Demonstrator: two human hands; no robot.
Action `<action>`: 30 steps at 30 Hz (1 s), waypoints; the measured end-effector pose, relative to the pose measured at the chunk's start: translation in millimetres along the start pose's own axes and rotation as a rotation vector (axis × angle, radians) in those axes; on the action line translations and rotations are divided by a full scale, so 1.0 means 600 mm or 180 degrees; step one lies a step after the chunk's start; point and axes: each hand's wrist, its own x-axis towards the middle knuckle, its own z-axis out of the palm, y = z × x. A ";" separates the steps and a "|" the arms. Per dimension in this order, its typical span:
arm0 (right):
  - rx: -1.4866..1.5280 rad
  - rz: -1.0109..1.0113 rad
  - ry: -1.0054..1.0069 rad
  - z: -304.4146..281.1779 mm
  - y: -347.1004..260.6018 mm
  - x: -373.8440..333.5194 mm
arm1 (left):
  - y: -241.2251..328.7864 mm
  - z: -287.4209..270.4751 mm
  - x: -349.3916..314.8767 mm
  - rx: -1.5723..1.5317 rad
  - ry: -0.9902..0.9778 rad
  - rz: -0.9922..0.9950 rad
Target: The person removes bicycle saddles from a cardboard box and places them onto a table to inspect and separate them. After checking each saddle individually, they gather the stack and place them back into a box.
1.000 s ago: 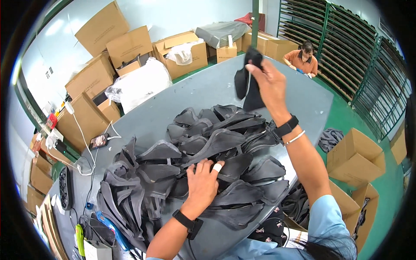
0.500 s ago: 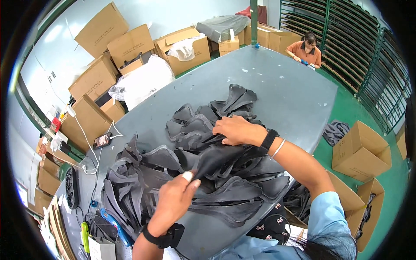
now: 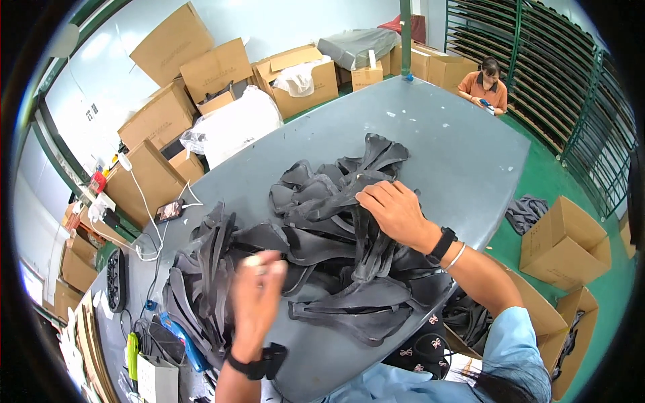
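Dark grey, soft-looking shaped pieces with raised edges lie in a loose heap [image 3: 366, 302] on the grey table. My right hand [image 3: 396, 211] is closed on one dark grey shaped piece [image 3: 368, 245], which hangs from the fingers over the heap. Nearer to me, my left hand [image 3: 257, 292] is smeared by motion, so its fingers cannot be read. It is beside a stack of similar pieces [image 3: 201, 289] on the left. More pieces [image 3: 306, 185] lie bunched beyond my right hand.
A phone [image 3: 169, 211], a black power strip [image 3: 116, 281] and a blue-handled tool [image 3: 181, 341] lie along the table's left side. Cardboard boxes [image 3: 564, 235] stand on the floor at right. Across the table's far corner, a person [image 3: 485, 91] handles a small blue object.
My left hand has come off the dark piece between my hands and moved a little left. The piece in my right hand now hangs down. The whole view has shifted slightly.
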 end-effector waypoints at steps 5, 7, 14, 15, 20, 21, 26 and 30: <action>0.0037 -0.0110 0.0145 -0.024 -0.051 0.030 | -0.036 0.159 0.020 -0.1625 -0.1616 -0.0713; 0.0215 0.0324 0.0285 -0.027 -0.045 0.025 | -0.015 0.170 0.022 -0.1586 -0.1897 -0.0712; 0.0911 0.2466 0.1430 -0.055 0.109 0.042 | -0.051 0.135 0.006 -0.1867 -0.1867 -0.1412; 0.0955 0.2472 0.1419 -0.049 0.115 0.057 | -0.063 0.132 0.004 -0.1827 -0.1723 -0.1387; 0.0313 0.1015 0.0772 -0.013 0.129 0.069 | -0.059 0.130 -0.006 -0.1763 -0.1225 -0.1419; 0.0208 0.0679 0.0533 0.003 0.103 0.064 | -0.060 0.124 -0.003 -0.1754 -0.1187 -0.1444; 0.1999 0.0193 -0.1939 -0.062 -0.078 0.020 | -0.051 0.101 0.012 -0.2746 -0.1166 -0.2004; 0.1285 -0.0113 -0.1521 -0.073 -0.124 -0.003 | -0.033 0.088 0.021 -0.3090 -0.1478 -0.1922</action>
